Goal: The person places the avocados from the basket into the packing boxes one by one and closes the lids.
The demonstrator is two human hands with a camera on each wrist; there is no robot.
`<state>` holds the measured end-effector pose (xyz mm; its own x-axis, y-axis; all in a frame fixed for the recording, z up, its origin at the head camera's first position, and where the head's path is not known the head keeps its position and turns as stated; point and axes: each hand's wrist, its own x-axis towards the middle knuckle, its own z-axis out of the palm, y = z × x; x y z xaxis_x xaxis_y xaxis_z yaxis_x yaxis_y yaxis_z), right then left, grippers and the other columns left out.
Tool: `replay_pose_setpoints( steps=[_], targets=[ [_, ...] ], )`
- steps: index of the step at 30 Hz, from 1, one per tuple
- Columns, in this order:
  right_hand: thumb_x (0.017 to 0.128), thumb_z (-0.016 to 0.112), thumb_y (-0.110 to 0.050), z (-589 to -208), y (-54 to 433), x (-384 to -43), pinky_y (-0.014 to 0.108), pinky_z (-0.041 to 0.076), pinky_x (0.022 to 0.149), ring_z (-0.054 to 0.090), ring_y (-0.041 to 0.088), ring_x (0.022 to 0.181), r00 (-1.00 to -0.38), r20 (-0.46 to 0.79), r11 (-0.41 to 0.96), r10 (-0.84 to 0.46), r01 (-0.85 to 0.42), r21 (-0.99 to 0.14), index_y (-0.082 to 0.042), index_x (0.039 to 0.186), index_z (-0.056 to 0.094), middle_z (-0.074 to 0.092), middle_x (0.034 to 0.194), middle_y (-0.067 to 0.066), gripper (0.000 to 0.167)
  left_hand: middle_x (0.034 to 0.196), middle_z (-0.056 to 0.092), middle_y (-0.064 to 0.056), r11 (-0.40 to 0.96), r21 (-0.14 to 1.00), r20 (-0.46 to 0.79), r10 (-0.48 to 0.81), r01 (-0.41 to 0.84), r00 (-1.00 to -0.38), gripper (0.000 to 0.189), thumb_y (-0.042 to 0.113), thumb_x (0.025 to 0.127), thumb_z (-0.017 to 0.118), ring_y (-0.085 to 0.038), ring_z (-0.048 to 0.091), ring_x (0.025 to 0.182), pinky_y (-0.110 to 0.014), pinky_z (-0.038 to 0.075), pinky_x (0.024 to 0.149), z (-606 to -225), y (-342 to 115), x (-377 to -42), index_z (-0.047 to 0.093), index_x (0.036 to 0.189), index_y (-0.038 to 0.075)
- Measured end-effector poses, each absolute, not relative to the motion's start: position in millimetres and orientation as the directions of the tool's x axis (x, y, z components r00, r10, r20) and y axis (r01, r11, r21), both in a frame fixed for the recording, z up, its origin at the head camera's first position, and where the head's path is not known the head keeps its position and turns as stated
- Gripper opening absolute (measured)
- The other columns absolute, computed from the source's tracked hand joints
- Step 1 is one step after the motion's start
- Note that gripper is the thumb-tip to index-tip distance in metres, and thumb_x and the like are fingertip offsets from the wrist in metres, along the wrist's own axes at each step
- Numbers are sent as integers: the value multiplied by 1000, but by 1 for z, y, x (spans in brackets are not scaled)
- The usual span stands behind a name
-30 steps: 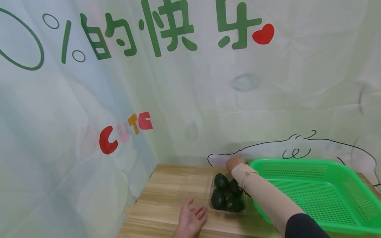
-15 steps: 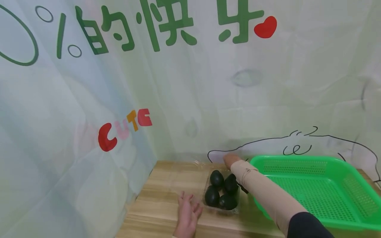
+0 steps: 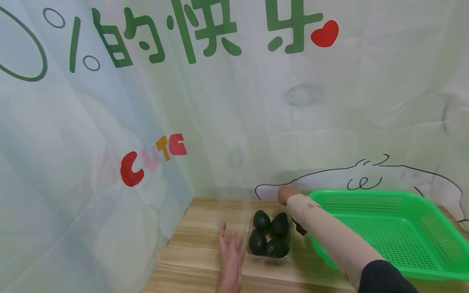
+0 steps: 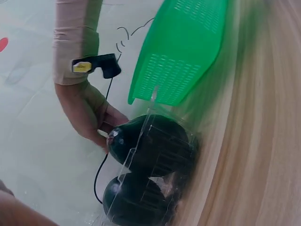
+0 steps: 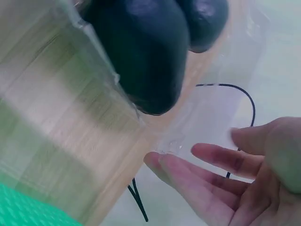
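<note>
Several dark green avocados (image 3: 279, 224) sit in a clear plastic box (image 3: 269, 259). Its transparent lid (image 3: 234, 212) lies folded out to the left, faint against the wood. My left hand (image 3: 231, 260) is by the box's left side, its fingers extended beside or on the lid; contact cannot be made out. At the box's far right corner is my right hand (image 3: 287, 194), mostly hidden by its own wrist in the head view. The right wrist view shows this right hand (image 5: 244, 183) with fingers extended, fingertips close to the clear plastic, gripping nothing visible.
A green perforated plastic basket (image 3: 388, 244) stands right of the box, under my right forearm. The wooden table (image 3: 190, 244) meets a printed cloth backdrop (image 3: 234, 122) at its back edge. A thin black cable (image 5: 251, 101) runs behind the box.
The box of avocados has shifted left, away from the basket. My left hand has moved slightly forward and left, turning from palm up. The right hand stays at the far corner.
</note>
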<state>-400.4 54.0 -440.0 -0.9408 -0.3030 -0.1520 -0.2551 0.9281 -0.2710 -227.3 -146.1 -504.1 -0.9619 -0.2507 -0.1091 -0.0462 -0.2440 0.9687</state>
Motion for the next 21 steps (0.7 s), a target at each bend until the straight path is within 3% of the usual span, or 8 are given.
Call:
replay_pose_setpoints(
  steps=[3,6,9,13,16,18,21],
  targets=[
    [108,46,-16,-437,60,-403,30,46,59,50,19,62,-935,-240,874,-260,-122,-471,4,99,68,57,77,11,31,165,10,-30,-178,983,-91,-236,-50,-967,72,52,105,47,-51,26,147,-68,32,112,-504,-144,-227,15,163,25],
    [112,38,-34,-433,66,-403,42,61,74,69,35,91,-914,-347,767,-211,66,-639,8,128,62,67,109,29,51,165,20,-24,-59,996,-73,-228,-61,-971,70,49,103,54,-51,28,146,-69,33,111,-505,-142,-226,24,162,26],
    [111,25,-51,-427,71,-400,53,57,90,62,50,118,-884,-417,670,-212,180,-720,13,142,49,56,131,40,75,161,31,-19,114,993,-6,-221,-32,-975,62,38,100,65,-51,30,145,-70,33,110,-505,-140,-225,41,156,26],
    [106,9,-62,-416,79,-395,55,53,98,60,54,119,-858,-449,619,-250,215,-755,16,145,41,52,133,44,93,158,34,-19,309,949,121,-177,61,-977,57,31,93,75,-52,30,145,-73,29,110,-508,-136,-224,56,146,22],
    [104,5,-64,-411,78,-392,55,52,99,60,53,118,-853,-452,604,-260,221,-765,16,146,39,53,133,44,97,157,35,-23,425,896,200,-130,128,-971,58,28,90,78,-53,34,142,-72,32,109,-511,-136,-224,59,143,20],
    [106,8,-61,-411,76,-392,55,52,99,60,53,119,-855,-448,603,-263,217,-767,16,146,39,53,133,44,92,156,36,-25,499,851,240,-99,160,-966,59,26,87,81,-54,36,140,-71,37,106,-513,-134,-224,60,142,20],
    [112,26,-43,-415,73,-393,52,56,93,66,48,110,-873,-418,648,-251,169,-742,13,148,39,60,125,39,68,155,37,-23,600,781,264,-61,176,-963,61,25,83,84,-54,38,138,-69,42,102,-514,-132,-224,62,140,23]
  ],
)
